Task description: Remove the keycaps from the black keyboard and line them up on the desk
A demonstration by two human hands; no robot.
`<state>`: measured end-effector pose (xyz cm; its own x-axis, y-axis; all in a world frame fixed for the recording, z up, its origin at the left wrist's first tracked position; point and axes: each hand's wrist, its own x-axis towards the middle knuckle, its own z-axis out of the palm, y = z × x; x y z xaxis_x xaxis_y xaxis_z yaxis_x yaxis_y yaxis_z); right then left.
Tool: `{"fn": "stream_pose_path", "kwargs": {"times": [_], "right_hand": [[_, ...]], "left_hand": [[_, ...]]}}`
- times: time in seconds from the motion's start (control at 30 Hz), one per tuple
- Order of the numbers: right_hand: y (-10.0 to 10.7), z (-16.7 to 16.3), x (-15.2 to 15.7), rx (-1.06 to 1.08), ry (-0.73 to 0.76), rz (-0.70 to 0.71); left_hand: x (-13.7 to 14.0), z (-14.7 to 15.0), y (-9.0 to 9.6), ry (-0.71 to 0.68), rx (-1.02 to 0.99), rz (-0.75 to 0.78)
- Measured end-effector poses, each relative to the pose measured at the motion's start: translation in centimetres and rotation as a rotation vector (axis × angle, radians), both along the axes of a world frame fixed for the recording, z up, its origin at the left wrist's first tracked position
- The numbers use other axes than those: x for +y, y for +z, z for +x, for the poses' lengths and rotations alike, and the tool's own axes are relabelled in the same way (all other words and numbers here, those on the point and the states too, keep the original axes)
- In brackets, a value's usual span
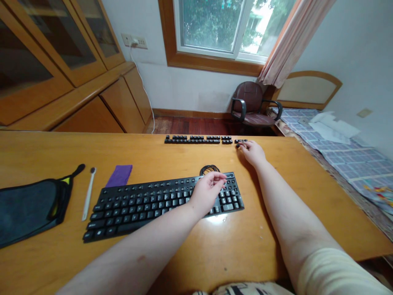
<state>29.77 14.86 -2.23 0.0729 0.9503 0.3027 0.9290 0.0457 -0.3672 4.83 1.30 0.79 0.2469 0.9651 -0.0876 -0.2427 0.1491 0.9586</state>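
A black keyboard lies on the wooden desk, with bare sockets along its top rows where keycaps are off. My left hand is over its right part, fingers curled together towards the thumb; whatever is between them, if anything, is hidden. At the desk's far edge, loose black keycaps stand lined up in two rows, in groups. My right hand is at the right end of these rows, its fingertips closed on a small dark keycap just above or touching the desk.
Behind the keyboard lie a coiled black cable and a purple cloth. To the left are a toothbrush and a dark zip pouch. Beyond the desk stand an armchair, a bed and a glass-fronted cabinet.
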Motion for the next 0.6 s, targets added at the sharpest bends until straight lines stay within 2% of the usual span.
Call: {"fn": "stream_pose_path", "kwargs": {"times": [0.33,0.6], "right_hand": [[0.26,-0.68,-0.27,-0.088,0.025,-0.052],[0.37,-0.33,-0.17,-0.143,-0.034,-0.098]], "left_hand": [[0.01,-0.05,-0.24,-0.008,-0.003,-0.005],[-0.02,-0.1,-0.21,-0.011,0.004,-0.014]]}}
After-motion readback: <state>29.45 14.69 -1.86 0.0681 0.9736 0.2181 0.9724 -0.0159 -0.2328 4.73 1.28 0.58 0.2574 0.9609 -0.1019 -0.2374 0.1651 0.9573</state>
